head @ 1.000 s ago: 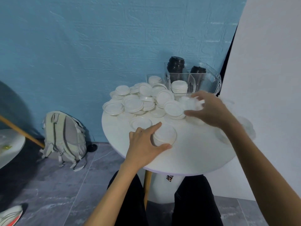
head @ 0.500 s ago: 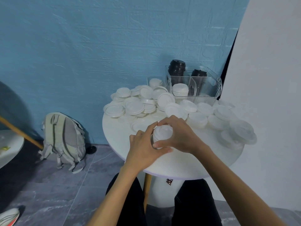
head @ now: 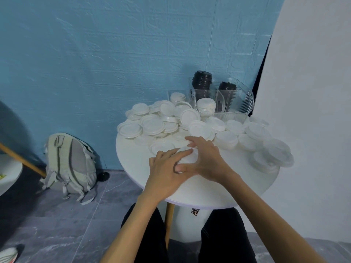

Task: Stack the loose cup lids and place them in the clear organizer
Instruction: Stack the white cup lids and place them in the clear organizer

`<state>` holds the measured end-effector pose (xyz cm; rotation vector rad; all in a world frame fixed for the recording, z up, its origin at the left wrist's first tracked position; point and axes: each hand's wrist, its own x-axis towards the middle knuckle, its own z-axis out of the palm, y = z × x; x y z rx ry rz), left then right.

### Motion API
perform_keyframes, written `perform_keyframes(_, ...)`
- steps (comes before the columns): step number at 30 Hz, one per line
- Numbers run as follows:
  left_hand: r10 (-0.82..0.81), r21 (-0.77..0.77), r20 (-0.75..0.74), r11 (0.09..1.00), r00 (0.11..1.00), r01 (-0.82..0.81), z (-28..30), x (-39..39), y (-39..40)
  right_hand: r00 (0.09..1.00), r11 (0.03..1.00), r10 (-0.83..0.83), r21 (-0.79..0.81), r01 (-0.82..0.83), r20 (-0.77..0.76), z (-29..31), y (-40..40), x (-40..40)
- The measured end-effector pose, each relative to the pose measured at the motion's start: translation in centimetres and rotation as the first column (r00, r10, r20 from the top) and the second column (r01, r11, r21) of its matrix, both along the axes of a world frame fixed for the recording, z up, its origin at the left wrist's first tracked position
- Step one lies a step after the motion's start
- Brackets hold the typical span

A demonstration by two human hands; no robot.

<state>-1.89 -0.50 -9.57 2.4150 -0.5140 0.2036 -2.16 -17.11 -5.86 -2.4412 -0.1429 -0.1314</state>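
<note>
Both hands meet over a small stack of white lids (head: 187, 155) near the middle of the round white table (head: 228, 188). My left hand (head: 167, 171) wraps the stack from the left and my right hand (head: 207, 158) covers it from the right. Several loose white lids (head: 153, 125) lie piled across the back of the table, with more clear-white lids (head: 277, 152) at the right. The clear organizer (head: 235, 100) stands at the back right. It holds a stack of white lids (head: 206, 105) and two stacks of black lids (head: 202, 80).
A blue wall runs behind the table and a white panel (head: 313, 111) stands close on the right. A grey backpack (head: 71, 164) leans on the floor at the left. Another table's edge (head: 9, 171) and a wooden leg show at far left.
My right hand came back from the lids at the right with a lid and set it on the stack under my left hand. Both hands now press around that stack.
</note>
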Motion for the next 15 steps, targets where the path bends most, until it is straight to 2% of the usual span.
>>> perform_keyframes(3,0.011,-0.018,-0.003,1.000,1.000,-0.011,0.1,-0.1,0.0,0.997,0.998,0.065,-0.013,-0.065,-0.035,1.1,-1.3,-0.4)
perform_keyframes(5,0.002,-0.038,-0.012,0.999,1.000,-0.002,0.1,-0.1,0.0,0.999,1.000,0.021,0.007,-0.021,0.030,2.2,-3.1,-0.7)
perform_keyframes(7,-0.005,-0.064,-0.032,0.998,0.999,0.003,0.1,-0.1,0.0,0.979,0.992,-0.120,0.048,0.113,0.165,3.1,-5.6,-1.0)
perform_keyframes(10,-0.006,-0.083,-0.047,0.997,0.999,0.002,0.2,-0.2,0.0,0.882,0.927,-0.373,0.075,0.368,0.287,4.0,-10.2,-1.4)
perform_keyframes(13,-0.008,-0.081,-0.055,0.997,0.998,0.003,0.2,-0.2,0.1,0.785,0.803,-0.571,-0.034,0.595,0.242,3.5,-14.2,-1.7)
perform_keyframes(15,-0.011,-0.080,-0.063,0.997,0.998,0.006,0.2,-0.2,0.1,0.756,0.745,-0.637,-0.136,0.654,0.146,2.4,-15.8,-1.9)
